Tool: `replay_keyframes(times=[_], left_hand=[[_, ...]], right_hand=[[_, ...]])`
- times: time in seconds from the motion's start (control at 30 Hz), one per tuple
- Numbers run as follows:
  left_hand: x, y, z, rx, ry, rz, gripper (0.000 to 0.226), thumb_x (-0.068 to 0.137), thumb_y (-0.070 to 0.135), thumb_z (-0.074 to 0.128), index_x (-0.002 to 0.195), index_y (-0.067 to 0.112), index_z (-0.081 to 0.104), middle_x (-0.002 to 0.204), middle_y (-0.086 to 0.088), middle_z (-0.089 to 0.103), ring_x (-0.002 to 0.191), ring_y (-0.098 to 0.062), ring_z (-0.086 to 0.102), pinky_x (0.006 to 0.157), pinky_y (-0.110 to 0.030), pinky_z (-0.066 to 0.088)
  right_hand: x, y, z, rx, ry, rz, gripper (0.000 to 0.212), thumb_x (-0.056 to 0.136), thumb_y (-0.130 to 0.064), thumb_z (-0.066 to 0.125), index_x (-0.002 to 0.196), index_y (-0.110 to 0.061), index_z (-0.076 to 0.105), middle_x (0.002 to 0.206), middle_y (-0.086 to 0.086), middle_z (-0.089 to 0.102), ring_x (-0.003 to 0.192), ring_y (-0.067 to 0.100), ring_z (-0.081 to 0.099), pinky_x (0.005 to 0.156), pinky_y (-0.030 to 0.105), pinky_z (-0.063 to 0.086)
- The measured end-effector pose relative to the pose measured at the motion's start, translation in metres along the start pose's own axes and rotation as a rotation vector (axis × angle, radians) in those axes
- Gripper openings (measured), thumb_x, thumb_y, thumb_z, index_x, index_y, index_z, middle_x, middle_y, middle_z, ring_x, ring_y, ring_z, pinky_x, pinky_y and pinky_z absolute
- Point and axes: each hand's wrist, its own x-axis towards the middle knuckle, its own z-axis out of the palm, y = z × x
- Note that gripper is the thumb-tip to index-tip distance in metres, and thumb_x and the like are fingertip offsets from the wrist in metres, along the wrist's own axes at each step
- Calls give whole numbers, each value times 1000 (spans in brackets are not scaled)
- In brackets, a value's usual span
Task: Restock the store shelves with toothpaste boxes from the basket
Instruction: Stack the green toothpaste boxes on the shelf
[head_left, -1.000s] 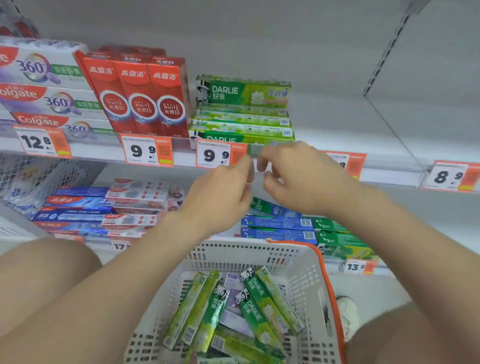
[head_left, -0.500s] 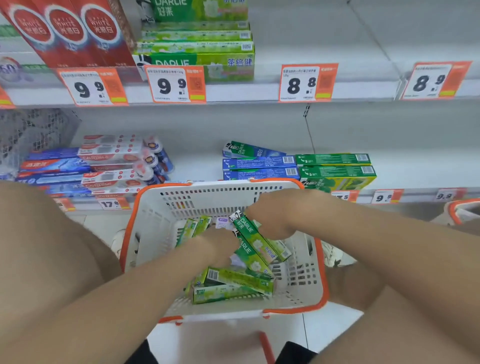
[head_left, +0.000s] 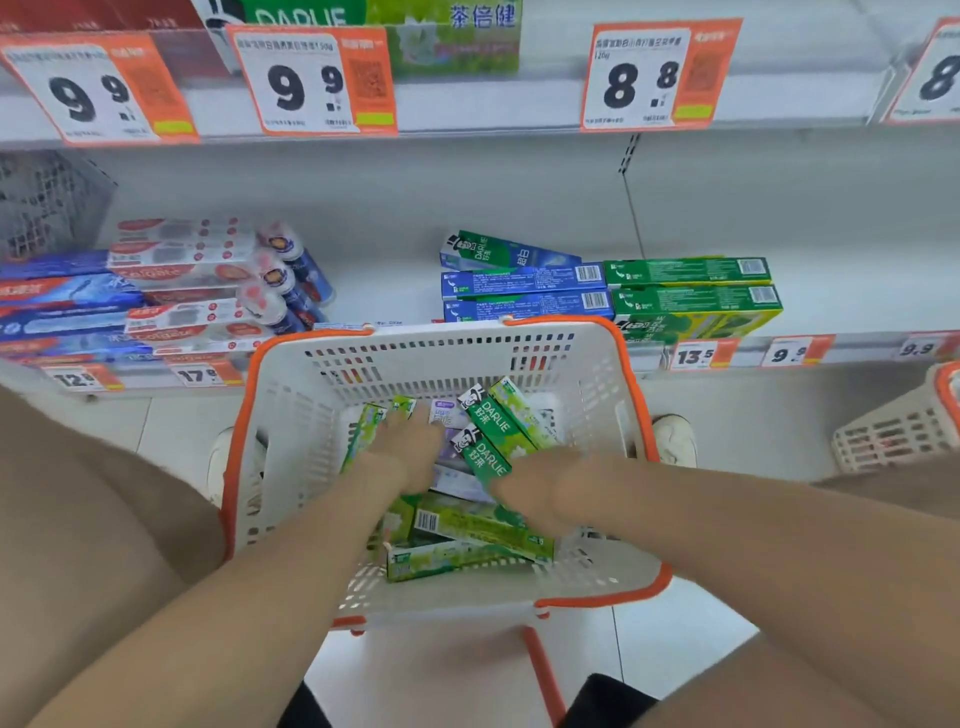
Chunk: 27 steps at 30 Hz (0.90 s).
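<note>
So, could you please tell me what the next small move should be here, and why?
Probably close the right hand round the green Darlie box beside it and lift it clear of the basket. Both hands are down among the loose boxes, the left hand with straight fingers, and neither plainly grips one yet.

Orange-and-white price tags hang in a row along the top: a 9.9 tag (head_left: 98, 91) at the left, another 9.9 tag (head_left: 311, 80) beside it, an 8.8 tag (head_left: 654, 75) further right and a cut-off tag (head_left: 930, 78) at the frame edge. Lower down sit smaller tags reading 12.9 (head_left: 78, 378), 17.9 (head_left: 202, 373), 13.5 (head_left: 698, 356) and 9.9 (head_left: 795, 353). A grey wire bin (head_left: 49, 202) stands at the far left above red-and-white Colgate packs (head_left: 197, 280) and blue boxes (head_left: 62, 306). A second, orange-rimmed crate (head_left: 904, 426) rests at the right edge. Two white shoes (head_left: 221, 457) (head_left: 675, 436) stand on the white tiled floor (head_left: 457, 670).
</note>
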Motion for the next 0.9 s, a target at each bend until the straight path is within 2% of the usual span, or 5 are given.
replay_keyframes(times=[0.17, 0.33, 0.53, 0.73, 0.9], left_hand=[[0, -28, -7, -292, -47, 41, 50, 87, 6, 73, 132, 21, 55, 138, -6, 41, 113, -29, 59, 95, -44, 54], [-10, -41, -15, -370, -170, 63, 48, 97, 9, 70, 138, 21, 49, 154, -3, 50, 135, -26, 53, 106, -42, 50], [-32, -52, -30, -485, -98, 45, 44, 107, 11, 55, 151, 14, 46, 162, -5, 42, 147, -26, 43, 118, -39, 40], [-65, -54, -88, -427, 111, 60, 35, 109, 22, 53, 141, 10, 52, 144, -10, 58, 124, -28, 57, 106, -41, 48], [-112, -42, -157, -279, 297, 81, 30, 103, 29, 58, 120, 5, 60, 116, -14, 64, 99, -30, 56, 78, -36, 46]], right_hand=[[20, -21, 50, 106, -113, 40, 98, 94, -6, 63, 166, -24, -1, 151, 23, 42, 106, 41, 65, 78, 50, 59], [27, -30, 58, 176, -19, 89, 102, 90, 7, 61, 164, -19, -4, 117, 20, 62, 88, 35, 63, 53, 41, 45], [19, -20, 33, 384, -15, 140, 71, 87, -5, 71, 147, -9, 32, 107, 13, 56, 88, 27, 60, 61, 34, 47], [6, -9, -26, 545, 292, 146, 32, 75, -12, 70, 53, -15, 46, 51, -1, 33, 50, 22, 43, 56, 29, 46], [-43, 6, -90, 643, 539, 73, 24, 76, -32, 85, 92, -19, 72, 84, 4, 67, 72, 15, 63, 60, 31, 50]])
